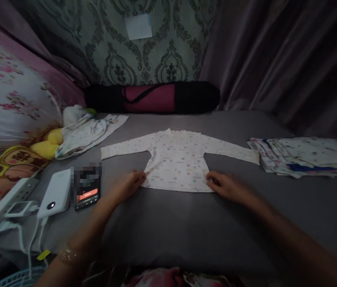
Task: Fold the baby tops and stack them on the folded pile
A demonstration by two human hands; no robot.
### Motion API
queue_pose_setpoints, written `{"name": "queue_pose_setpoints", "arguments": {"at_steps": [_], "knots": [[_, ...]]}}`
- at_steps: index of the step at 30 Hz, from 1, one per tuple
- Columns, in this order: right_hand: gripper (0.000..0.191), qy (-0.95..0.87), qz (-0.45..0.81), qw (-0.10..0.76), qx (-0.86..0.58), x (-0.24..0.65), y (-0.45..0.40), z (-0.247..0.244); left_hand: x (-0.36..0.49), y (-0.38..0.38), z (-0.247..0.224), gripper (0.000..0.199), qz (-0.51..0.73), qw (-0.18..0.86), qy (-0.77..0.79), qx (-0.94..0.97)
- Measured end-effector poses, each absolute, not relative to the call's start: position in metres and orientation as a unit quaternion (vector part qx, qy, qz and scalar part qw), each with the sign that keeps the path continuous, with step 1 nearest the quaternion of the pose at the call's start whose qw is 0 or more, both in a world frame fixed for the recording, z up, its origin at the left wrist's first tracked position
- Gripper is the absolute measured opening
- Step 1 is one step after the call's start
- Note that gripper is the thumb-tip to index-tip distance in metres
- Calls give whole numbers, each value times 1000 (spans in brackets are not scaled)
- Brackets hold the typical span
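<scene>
Shirt (pixel 178 163) flat; left hand (pixel 134 182), right hand (pixel 226 186) pinching

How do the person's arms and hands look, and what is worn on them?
The left hand and right hand are gloveless, and no sleeve covers the left forearm or right forearm. A shiny bracelet with pale specks circles the left forearm; none shows on the right. Blur leaves rings uncertain.

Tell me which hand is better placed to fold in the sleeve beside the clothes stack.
Probably your right hand: it touches the shirt on that side, nearer the sleeve. Your left hand is at the opposite side and would likely have to reach across.
</scene>
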State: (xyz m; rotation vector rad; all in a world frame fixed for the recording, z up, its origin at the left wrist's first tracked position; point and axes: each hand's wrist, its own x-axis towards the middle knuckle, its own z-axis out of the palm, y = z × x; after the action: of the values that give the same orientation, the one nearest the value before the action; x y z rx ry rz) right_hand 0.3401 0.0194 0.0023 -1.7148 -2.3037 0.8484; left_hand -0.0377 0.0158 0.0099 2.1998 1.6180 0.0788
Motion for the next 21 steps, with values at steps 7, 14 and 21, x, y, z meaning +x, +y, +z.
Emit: {"name": "queue_pose_setpoints", "arguments": {"at_steps": [7, 14, 21], "knots": [[24, -754, 114, 96, -640, 348, 74, 3, 51, 36, 26, 24, 45, 120, 472, 872], [32, -762, -33, -26, -646, 336, 102, 4, 153, 55, 5, 17, 129, 120, 382, 907], [30, -799, -81, -106, -586, 340, 108, 9, 174, 57, -38, 38, 203, 111, 431, 872]]}}
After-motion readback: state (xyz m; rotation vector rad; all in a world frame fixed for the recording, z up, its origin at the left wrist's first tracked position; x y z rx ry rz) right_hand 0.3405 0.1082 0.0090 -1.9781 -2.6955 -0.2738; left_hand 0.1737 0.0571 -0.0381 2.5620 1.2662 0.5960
